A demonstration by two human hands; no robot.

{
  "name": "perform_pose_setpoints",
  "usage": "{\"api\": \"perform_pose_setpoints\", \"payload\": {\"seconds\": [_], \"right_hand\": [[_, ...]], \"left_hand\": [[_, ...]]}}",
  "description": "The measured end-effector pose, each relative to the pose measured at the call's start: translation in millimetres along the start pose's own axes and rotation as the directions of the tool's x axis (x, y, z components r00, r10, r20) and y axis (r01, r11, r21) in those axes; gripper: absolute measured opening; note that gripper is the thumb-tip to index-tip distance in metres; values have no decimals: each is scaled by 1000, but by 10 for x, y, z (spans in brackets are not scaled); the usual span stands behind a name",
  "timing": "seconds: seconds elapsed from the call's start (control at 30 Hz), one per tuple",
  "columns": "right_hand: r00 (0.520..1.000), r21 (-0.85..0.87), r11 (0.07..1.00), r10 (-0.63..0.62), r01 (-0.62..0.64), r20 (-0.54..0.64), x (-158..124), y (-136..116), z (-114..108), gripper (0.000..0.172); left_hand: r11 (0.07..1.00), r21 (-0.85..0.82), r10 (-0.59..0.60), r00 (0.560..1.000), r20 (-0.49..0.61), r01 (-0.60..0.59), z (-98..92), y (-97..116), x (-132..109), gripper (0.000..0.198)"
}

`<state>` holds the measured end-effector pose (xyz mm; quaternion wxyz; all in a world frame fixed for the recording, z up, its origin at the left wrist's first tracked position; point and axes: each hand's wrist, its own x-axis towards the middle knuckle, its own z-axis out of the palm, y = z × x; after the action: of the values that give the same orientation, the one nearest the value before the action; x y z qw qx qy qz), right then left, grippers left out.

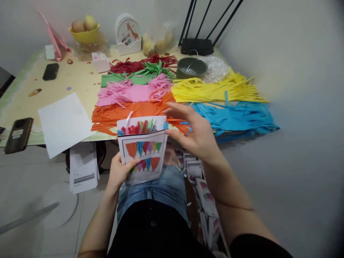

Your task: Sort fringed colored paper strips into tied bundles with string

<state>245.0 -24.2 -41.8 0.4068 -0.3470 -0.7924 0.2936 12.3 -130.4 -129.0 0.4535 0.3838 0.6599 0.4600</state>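
Note:
My left hand [122,172] grips a white packet [142,157] by its lower left side, thumb across the front. Printed pictures of coloured tassel garlands cover its face, and coloured strips show near its top edge. My right hand [192,130] is at the packet's upper right corner, thumb and fingers spread apart; whether the thumb touches the edge I cannot tell. Just beyond lie fringed paper bundles: orange [142,109], pink [138,92], green [115,79], dark red [134,65], yellow [209,89] and blue [233,116].
On the table [24,86] are a white sheet [64,123], two phones [18,136] [51,71], a dark round tin [191,68] and a black router [197,46]. A yellow fruit bowl [85,36] stands at the back. More packets [208,200] fill a container by my right leg.

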Motion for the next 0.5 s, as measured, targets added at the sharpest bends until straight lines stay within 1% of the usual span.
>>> {"api": "perform_pose_setpoints", "payload": {"seconds": [0.03, 0.07, 0.1, 0.13, 0.17, 0.23, 0.3, 0.37, 0.43, 0.5], "right_hand": [[989, -33, 996, -75, 79, 125, 113, -105, -70, 54], [955, -40, 989, -130, 146, 268, 219, -203, -105, 50], [902, -38, 981, -158, 189, 401, 314, -287, -109, 48], [845, -40, 977, -160, 209, 511, 393, -351, -91, 47], [791, -51, 976, -140, 211, 595, 456, -395, -59, 47], [706, -106, 977, -55, 183, 706, 539, -428, 13, 48], [620, -167, 975, 43, 143, 783, 583, -405, 70, 52], [519, -198, 974, 114, 109, 847, 612, -349, 123, 57], [416, -202, 976, 152, 80, 897, 640, -283, 196, 63], [311, -178, 983, 155, 46, 938, 666, -232, 289, 65]], "left_hand": [[999, 37, 15, 1000, 20, -16, 8, 11, -17, 44], [997, 70, 30, 999, 38, -33, 20, 25, -36, 43], [994, 98, 40, 998, 56, -45, 32, 38, -56, 43], [992, 118, 43, 997, 70, -51, 42, 47, -77, 44], [990, 130, 41, 996, 81, -51, 49, 50, -96, 45], [990, 135, 33, 996, 78, -44, 50, 41, -130, 49], [991, 128, 25, 998, 54, -32, 42, 15, -160, 51], [991, 132, 18, 999, 35, -23, 41, -15, -187, 52], [989, 149, 7, 999, 44, -14, 59, -44, -214, 50], [989, 150, -10, 997, 74, -1, 95, -73, -239, 48]]}}
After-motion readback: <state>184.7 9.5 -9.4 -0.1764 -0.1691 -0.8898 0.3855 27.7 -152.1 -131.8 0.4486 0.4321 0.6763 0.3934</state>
